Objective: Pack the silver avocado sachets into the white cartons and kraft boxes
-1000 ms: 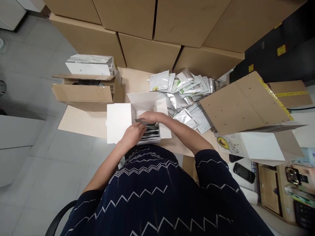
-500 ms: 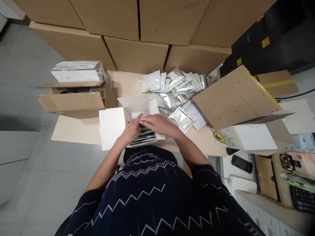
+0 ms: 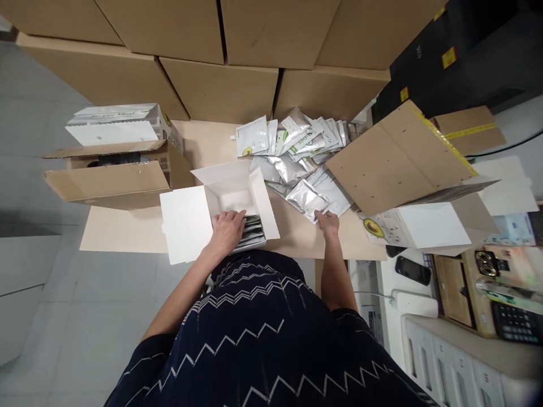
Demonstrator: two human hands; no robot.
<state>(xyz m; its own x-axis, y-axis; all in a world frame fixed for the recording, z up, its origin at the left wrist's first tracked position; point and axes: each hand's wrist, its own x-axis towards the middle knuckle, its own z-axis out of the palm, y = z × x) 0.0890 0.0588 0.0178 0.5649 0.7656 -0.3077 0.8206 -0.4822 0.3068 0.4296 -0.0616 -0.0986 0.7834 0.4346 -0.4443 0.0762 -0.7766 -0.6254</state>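
An open white carton (image 3: 231,192) stands in front of me on the table, its flaps spread. A row of flat pouches (image 3: 253,229) is packed on edge in its near part. My left hand (image 3: 228,230) reaches over the left wall, fingers curled closed over the pouches and partly hiding them. To the right, my right hand (image 3: 328,223) is closed in a pinch at the near corner of a shiny silver pouch (image 3: 307,198). That pouch lies at the front of a loose heap of white and silver pouches (image 3: 301,138).
A brown cardboard box (image 3: 123,183) with raised flaps stands left, before a white printed carton (image 3: 114,123). Stacked cardboard boxes (image 3: 220,90) wall off the back. At the right are an open cardboard box (image 3: 399,158), a white avocado-print carton (image 3: 436,229) and a black phone (image 3: 413,270).
My right hand has left the white carton and moved right to the silver pouch at the heap. My left hand stays at the carton, its fingers now lower over the pouches.
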